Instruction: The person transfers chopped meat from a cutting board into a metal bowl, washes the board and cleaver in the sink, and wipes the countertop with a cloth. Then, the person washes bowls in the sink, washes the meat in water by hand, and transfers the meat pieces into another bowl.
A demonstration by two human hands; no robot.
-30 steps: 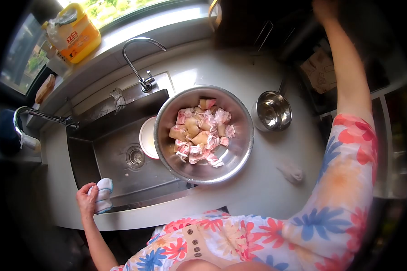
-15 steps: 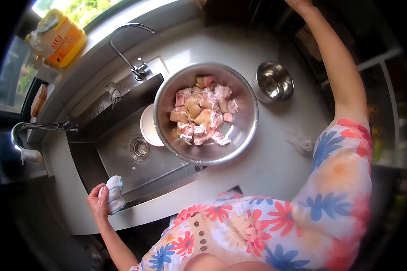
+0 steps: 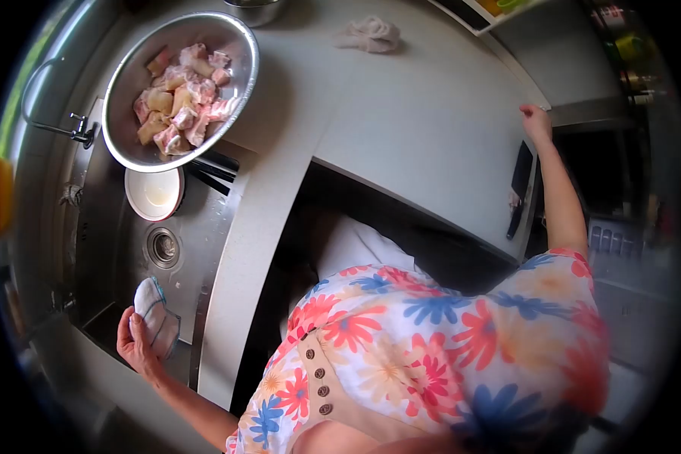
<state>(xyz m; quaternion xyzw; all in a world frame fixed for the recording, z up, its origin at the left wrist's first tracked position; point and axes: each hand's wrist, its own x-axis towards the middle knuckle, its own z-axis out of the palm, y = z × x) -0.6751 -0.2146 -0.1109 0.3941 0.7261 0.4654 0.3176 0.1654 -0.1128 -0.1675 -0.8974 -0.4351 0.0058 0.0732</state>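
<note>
My left hand [image 3: 137, 344] grips a white cloth [image 3: 157, 318] with blue edging above the near end of the sink. My right hand [image 3: 537, 123] is over the right end of the counter, its fingers curled; whether anything is in them is too small to tell. Below it, a dark-bladed knife [image 3: 520, 178] lies along the counter's edge. A large steel bowl [image 3: 238, 113] of raw meat chunks [image 3: 181, 98] with skin on stands at the sink's far end, far from both hands. Partly under its rim, a white bowl [image 3: 175, 204] sits in the sink.
The steel sink [image 3: 117, 250] with its drain [image 3: 163, 247] lies on the left, a tap [image 3: 79, 132] beyond it. A crumpled whitish cloth [image 3: 372, 35] rests on the counter [image 3: 401, 136]. A smaller metal bowl [image 3: 256, 10] shows at the top edge.
The view has swung right, so the meat bowl appears farther up and left. My right hand has come down from the top of the view to the counter's right end. The left still holds the cloth.
</note>
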